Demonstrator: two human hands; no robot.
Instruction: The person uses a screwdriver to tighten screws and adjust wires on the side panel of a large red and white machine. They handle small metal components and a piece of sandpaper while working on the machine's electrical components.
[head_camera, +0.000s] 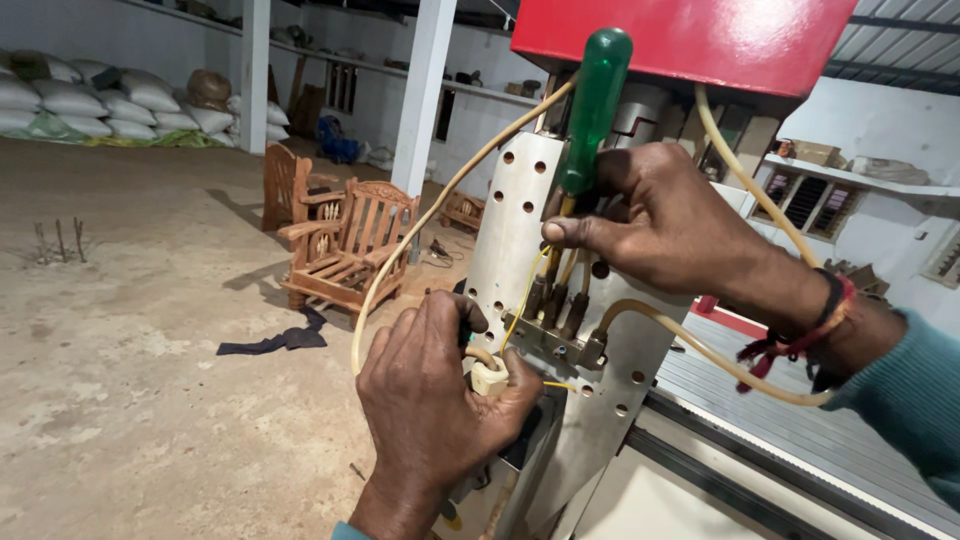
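My right hand (672, 225) grips a screwdriver with a green handle (594, 100), its shaft pointing down toward a row of brass fittings (556, 310) on a perforated grey metal plate (515, 220). My left hand (432, 395) is wrapped around a small cream-coloured fitting (489, 376) at the end of a yellowish hose (400, 255), low on the same plate. A thin yellow wire (524, 290) runs between the fittings. The plate hangs under a red machine housing (690, 40).
A second yellowish hose (720, 355) loops under my right wrist. Carved wooden chairs (345, 245) stand on the concrete floor behind, with a dark cloth (275, 340) beside them. White sacks (110, 105) are stacked at the far left wall. A white pillar (422, 95) rises behind the plate.
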